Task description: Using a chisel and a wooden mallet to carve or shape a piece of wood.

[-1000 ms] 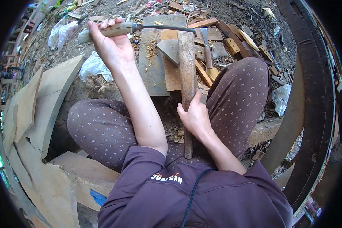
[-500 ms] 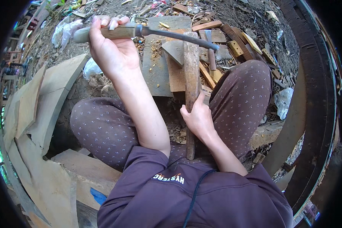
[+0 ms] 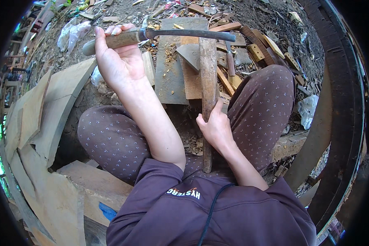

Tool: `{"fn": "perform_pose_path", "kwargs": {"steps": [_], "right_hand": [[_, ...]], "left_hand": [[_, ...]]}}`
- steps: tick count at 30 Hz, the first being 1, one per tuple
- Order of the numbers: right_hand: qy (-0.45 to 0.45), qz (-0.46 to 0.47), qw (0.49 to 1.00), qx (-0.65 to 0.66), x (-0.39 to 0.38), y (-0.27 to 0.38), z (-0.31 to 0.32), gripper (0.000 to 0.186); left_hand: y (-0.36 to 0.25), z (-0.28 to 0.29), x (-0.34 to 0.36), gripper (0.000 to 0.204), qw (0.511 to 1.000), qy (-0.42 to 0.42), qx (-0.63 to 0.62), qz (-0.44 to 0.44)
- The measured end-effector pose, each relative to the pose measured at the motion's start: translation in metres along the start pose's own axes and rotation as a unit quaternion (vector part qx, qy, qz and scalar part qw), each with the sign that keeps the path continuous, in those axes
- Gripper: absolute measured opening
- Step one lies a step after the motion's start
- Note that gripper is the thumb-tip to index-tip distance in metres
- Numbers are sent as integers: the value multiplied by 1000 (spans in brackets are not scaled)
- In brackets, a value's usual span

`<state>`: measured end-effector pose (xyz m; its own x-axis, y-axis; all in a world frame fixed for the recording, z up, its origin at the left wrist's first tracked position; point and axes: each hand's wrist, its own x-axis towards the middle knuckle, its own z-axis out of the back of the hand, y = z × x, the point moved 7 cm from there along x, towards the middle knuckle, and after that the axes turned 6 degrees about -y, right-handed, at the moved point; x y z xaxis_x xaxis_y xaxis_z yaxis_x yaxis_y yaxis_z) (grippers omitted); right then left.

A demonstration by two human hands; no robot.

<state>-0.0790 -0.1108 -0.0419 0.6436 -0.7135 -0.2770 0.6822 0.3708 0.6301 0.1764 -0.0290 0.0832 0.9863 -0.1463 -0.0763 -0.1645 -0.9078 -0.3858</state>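
My left hand (image 3: pixel 121 59) is raised at the upper left, fingers wrapped round the wooden handle of a chisel (image 3: pixel 180 33). Its long, slightly bent metal shank points right, crossing just above or over the top end of a worn wooden stick (image 3: pixel 209 74); I cannot tell whether they touch. That thick stick stands lengthwise between my legs, its lower end at my lap. My right hand (image 3: pixel 216 127) grips it around the middle, thumb and a finger showing along its sides.
Ahead of my knees lie a grey board (image 3: pixel 172 78) with wood chips and a grey wedge-shaped block (image 3: pixel 189 55). Another wooden-handled tool (image 3: pixel 230 61) lies beyond my right knee among scraps. Large planks (image 3: pixel 61 110) lean at left; a dark curved beam (image 3: pixel 336 106) rises at right.
The chisel has tilted to nearly level, its tip rising and its handle end dropping slightly. My right hand keeps its grip on the stick, almost unmoved.
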Motion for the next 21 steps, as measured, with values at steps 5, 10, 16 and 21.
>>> {"fn": "perform_pose_path", "kwargs": {"steps": [5, 10, 16, 21], "right_hand": [[0, 1, 1000, -13, 0, 0, -1, 74], [-3, 5, 1000, -10, -1, 2, 1, 74], [-8, 5, 1000, -5, -1, 0, 0, 72], [34, -102, 928, 356, 5, -5, 5, 48]], "left_hand": [[0, -8, -5, 15, 997, 57, -31, 29], [-3, -19, -10, 13, 989, 135, -59, 31], [-7, -25, -13, 5, 985, 170, -39, 1], [-10, -29, -17, 7, 984, 156, 52, -69]]}}
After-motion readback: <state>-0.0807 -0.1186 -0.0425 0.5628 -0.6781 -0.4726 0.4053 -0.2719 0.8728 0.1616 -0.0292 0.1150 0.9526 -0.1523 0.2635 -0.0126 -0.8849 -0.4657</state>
